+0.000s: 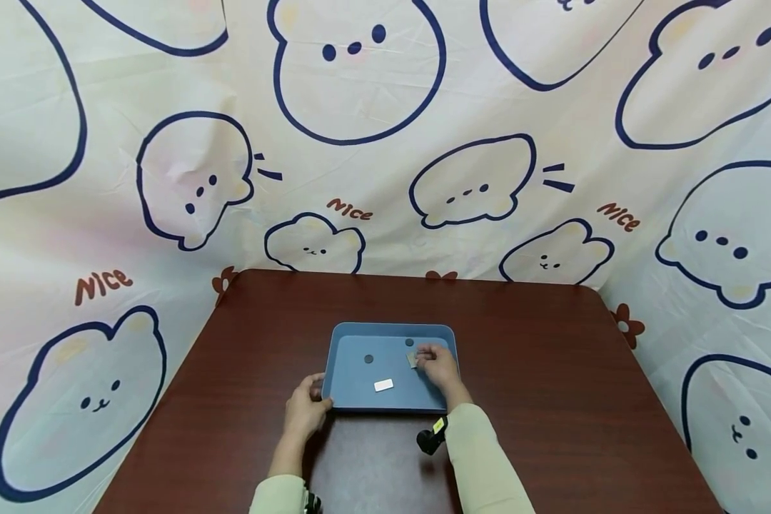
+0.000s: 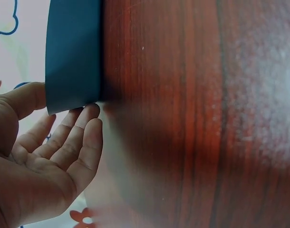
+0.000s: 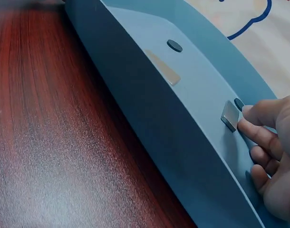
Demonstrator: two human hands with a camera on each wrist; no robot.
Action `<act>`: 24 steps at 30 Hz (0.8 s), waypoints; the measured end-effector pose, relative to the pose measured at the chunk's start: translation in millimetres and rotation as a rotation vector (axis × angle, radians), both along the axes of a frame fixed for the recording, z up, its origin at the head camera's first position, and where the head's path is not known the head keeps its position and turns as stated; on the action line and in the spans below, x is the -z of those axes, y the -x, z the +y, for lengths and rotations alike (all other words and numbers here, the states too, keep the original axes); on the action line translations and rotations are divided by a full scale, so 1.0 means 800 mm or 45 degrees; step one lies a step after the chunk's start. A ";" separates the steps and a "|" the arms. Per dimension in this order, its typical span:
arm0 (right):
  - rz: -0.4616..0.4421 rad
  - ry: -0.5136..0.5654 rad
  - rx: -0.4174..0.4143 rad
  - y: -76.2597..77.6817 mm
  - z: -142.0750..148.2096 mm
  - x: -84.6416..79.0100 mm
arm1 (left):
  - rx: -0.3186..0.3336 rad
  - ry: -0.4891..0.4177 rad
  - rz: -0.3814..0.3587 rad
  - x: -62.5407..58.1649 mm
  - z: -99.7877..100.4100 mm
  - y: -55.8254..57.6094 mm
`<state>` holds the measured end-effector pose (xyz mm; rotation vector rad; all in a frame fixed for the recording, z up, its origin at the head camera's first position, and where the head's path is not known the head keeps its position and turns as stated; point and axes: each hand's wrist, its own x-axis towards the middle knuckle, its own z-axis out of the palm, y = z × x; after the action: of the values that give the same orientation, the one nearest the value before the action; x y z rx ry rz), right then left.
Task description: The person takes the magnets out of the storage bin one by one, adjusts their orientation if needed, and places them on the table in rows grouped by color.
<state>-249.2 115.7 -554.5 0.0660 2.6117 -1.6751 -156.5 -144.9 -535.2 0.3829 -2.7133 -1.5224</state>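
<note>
A blue tray (image 1: 353, 395) lies on the table. My left hand (image 1: 305, 411) holds its near left corner, thumb (image 2: 33, 99) at the rim and fingers (image 2: 90, 142) along the outside of the wall. Over the right part of the tray, my right hand (image 1: 440, 365) pinches the edge of a small grey rectangular piece (image 3: 230, 115) between thumb and index finger; the piece tilts. Just behind it lies a dark round disc (image 1: 409, 343). Another dark disc (image 1: 369, 359) is left of centre, and a white rectangular piece (image 1: 383, 385) lies near the front.
Dark red-brown wood grain covers the table (image 1: 552, 371). A cloth (image 1: 385, 171) printed with cartoon bears hangs behind it and at both sides. A black wrist camera (image 1: 430, 437) sits on the right wrist, close to the tray's front edge.
</note>
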 end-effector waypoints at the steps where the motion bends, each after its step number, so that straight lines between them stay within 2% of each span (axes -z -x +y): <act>1: 0.008 -0.002 0.002 0.001 -0.001 0.000 | 0.000 0.001 0.000 0.000 0.000 0.000; 3: 0.021 -0.032 0.016 0.002 -0.003 0.000 | 0.002 -0.006 -0.003 0.000 -0.001 0.000; 8: -0.003 -0.220 0.103 0.002 -0.012 0.001 | -0.007 -0.046 -0.003 0.000 -0.002 0.001; 16: -0.199 -0.322 0.310 0.004 -0.027 -0.007 | -0.004 -0.162 -0.020 0.003 0.000 0.002; 20: -0.236 -0.364 0.318 0.004 -0.029 -0.009 | -0.010 -0.179 -0.022 0.003 0.000 0.002; 24: -0.218 -0.387 0.257 0.003 -0.029 -0.010 | -0.023 -0.185 -0.025 0.001 -0.001 0.000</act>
<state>-251.3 92.8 -546.9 0.4736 2.7758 -1.2366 -156.3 -145.7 -535.8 0.4252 -2.6141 -1.7254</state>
